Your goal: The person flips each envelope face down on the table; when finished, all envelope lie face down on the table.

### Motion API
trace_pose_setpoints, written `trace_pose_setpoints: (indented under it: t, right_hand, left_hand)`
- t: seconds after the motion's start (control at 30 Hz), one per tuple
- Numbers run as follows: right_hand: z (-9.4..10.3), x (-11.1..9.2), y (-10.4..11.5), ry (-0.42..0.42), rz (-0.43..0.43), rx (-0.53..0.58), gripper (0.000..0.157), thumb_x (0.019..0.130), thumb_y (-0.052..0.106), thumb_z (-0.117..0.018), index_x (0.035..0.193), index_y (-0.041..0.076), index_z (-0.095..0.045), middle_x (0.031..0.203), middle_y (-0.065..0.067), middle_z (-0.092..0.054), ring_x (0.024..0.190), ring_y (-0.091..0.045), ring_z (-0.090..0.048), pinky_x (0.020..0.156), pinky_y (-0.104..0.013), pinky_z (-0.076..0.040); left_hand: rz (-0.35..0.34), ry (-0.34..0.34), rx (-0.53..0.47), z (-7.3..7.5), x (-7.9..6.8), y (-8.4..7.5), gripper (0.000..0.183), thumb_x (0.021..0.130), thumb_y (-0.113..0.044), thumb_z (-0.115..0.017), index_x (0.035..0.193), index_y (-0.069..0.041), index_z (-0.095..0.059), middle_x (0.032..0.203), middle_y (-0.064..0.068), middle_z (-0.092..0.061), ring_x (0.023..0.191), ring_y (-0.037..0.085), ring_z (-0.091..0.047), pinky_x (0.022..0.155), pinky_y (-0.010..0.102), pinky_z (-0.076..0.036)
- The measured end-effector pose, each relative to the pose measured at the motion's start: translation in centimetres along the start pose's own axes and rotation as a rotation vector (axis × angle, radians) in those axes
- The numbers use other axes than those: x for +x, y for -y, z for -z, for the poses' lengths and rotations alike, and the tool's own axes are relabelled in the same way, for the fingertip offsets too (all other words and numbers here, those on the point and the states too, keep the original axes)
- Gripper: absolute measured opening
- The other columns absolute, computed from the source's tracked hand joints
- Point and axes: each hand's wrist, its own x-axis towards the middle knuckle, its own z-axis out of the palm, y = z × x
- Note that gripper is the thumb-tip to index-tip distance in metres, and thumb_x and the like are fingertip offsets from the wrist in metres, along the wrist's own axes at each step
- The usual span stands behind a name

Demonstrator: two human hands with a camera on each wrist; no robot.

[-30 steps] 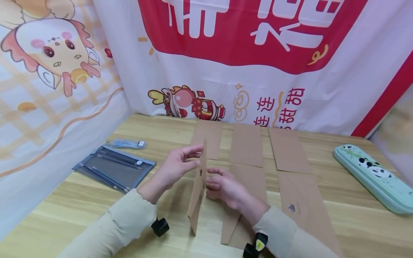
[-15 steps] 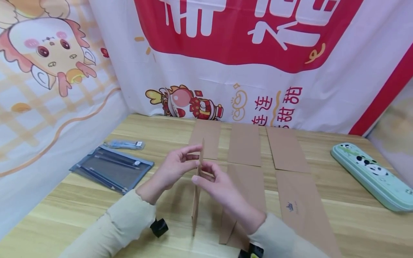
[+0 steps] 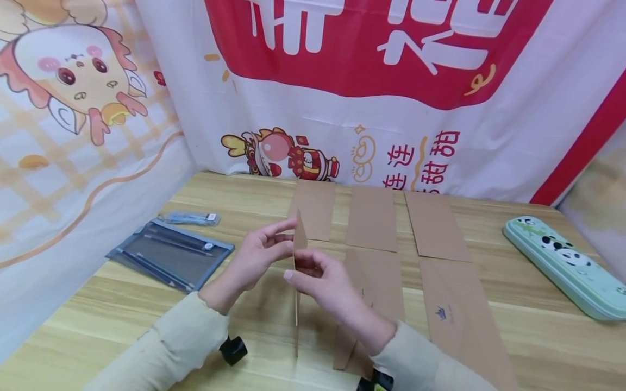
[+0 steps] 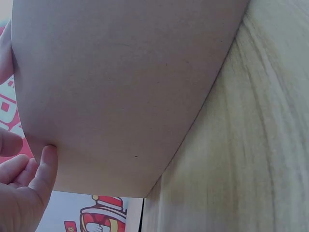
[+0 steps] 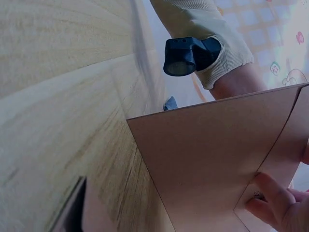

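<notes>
A brown kraft-paper envelope (image 3: 296,298) stands on its long edge in the middle, seen nearly edge-on in the head view. On its left side my left hand (image 3: 254,252) holds the upper part; in the left wrist view one fingertip presses the plain face (image 4: 120,96). My right hand (image 3: 332,282) grips it from the right, thumb towards me and fingers curled. The right wrist view shows those fingers (image 5: 273,193) at the edge of the flap (image 5: 285,159), with small dark print partly hidden beside them. Some fingertips are hidden behind the paper.
Several brown envelopes lie flat in rows, including a back-row one (image 3: 371,217) and a crown-marked one (image 3: 464,309). A blue mesh pouch (image 3: 171,255) with pencils and a small blue packet (image 3: 191,218) lie left. A green panda case (image 3: 567,266) lies right. Printed cloth (image 3: 293,108) hangs behind.
My right hand has come leftwards from beside the envelope and now grips it. The upright envelope has turned more edge-on and its top has shifted slightly left, with my left hand staying on it.
</notes>
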Motion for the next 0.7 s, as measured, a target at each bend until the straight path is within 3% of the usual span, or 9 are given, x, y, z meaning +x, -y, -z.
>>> trace_pose_setpoints:
  t: [0.2,0.4,0.53,0.7]
  right_hand:
    - [0.2,-0.1,0.3,-0.016,0.016,-0.050,0.035,0.084,0.012,-0.066,0.116,-0.001,-0.061,0.106,-0.017,-0.065,0.094,-0.021,-0.064,0.076,-0.030,-0.056]
    - [0.4,-0.1,0.9,-0.052,0.071,-0.194,0.029,0.080,0.006,-0.068,0.108,-0.002,-0.067,0.096,-0.017,-0.070,0.083,-0.018,-0.067,0.069,-0.026,-0.056]
    - [0.9,-0.3,1.2,-0.108,0.142,-0.290,0.025,0.077,0.000,-0.068,0.101,-0.004,-0.069,0.089,-0.017,-0.070,0.080,-0.020,-0.068,0.067,-0.024,-0.056]
    - [1.8,-0.3,1.1,-0.197,0.144,-0.285,0.022,0.075,-0.006,-0.067,0.097,-0.005,-0.070,0.084,-0.016,-0.071,0.076,-0.020,-0.068,0.065,-0.024,-0.056]
  left_hand:
    - [0.003,0.002,0.015,0.0,0.1,0.2,0.044,0.092,0.000,-0.050,0.135,-0.003,-0.045,0.135,0.017,-0.048,0.116,0.030,-0.052,0.090,0.037,-0.051]
    - [0.003,0.028,0.054,-0.1,0.2,0.3,0.044,0.093,-0.003,-0.050,0.137,-0.007,-0.045,0.137,0.013,-0.047,0.119,0.029,-0.051,0.091,0.036,-0.050]
    - [-0.018,0.072,0.087,-0.4,0.2,0.2,0.045,0.093,-0.006,-0.051,0.137,-0.005,-0.043,0.137,0.014,-0.047,0.121,0.031,-0.048,0.094,0.037,-0.048]
    - [-0.039,0.090,0.170,-0.8,0.1,0.0,0.043,0.092,-0.004,-0.052,0.135,-0.004,-0.046,0.132,0.015,-0.052,0.123,0.028,-0.047,0.103,0.041,-0.040]
